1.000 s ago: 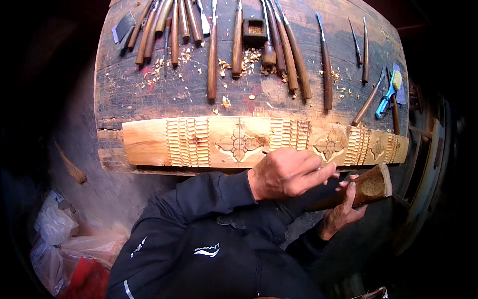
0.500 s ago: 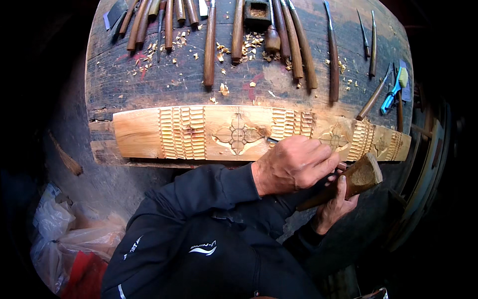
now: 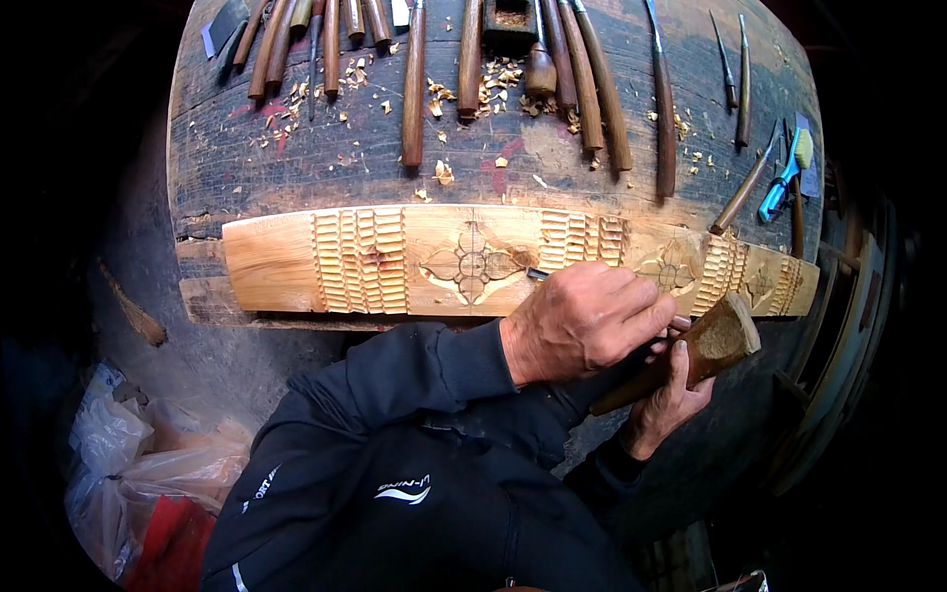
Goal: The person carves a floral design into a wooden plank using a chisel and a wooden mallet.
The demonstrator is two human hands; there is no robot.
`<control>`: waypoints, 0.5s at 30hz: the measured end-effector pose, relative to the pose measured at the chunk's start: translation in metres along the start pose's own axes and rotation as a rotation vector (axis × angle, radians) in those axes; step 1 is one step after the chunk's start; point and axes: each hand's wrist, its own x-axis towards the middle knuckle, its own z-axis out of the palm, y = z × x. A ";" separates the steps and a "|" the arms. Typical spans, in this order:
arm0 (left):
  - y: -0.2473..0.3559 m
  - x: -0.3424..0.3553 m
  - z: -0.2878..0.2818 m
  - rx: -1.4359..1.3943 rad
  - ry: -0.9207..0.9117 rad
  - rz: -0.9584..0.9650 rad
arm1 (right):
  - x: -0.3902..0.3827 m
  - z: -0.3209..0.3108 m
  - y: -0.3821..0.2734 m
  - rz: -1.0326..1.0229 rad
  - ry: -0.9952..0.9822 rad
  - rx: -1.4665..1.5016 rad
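Note:
A long, slightly curved wooden board [image 3: 266,264] lies along the near edge of the bench, carved with flower outlines and bands of small scalloped cuts. My left hand [image 3: 587,321] is closed around a chisel [image 3: 536,273]. Its steel blade points left, with the tip at the right side of the larger flower motif [image 3: 473,266]; its handle end sticks out beyond my fingers on the right. In my right hand [image 3: 674,403] is a wooden mallet [image 3: 720,340], gripped just below its thick, worn head. The mallet head is close to the chisel's handle end; whether they touch I cannot tell.
Several wooden-handled chisels [image 3: 412,109] lie across the far side of the workbench [image 3: 296,183] among wood shavings [image 3: 443,174]. A small dark square box [image 3: 510,35] stands there too. At the right lies a blue brush [image 3: 784,187]. Plastic bags [image 3: 109,434] sit on the floor, lower left.
The mallet head has shifted very slightly upward beside the chisel's handle end. Both hands keep their grips, and the chisel tip stays by the same flower motif.

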 end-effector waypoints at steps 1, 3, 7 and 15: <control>0.000 0.000 0.000 -0.011 0.006 -0.002 | -0.001 -0.001 0.000 0.000 -0.001 0.006; -0.001 0.000 0.000 -0.023 0.022 -0.002 | -0.003 -0.006 -0.003 -0.021 0.025 -0.047; -0.002 -0.002 0.002 -0.044 0.052 -0.010 | -0.006 -0.004 -0.019 -0.120 0.134 -0.161; 0.000 0.000 -0.001 -0.068 0.093 -0.019 | -0.004 0.015 -0.026 -0.417 0.070 -0.544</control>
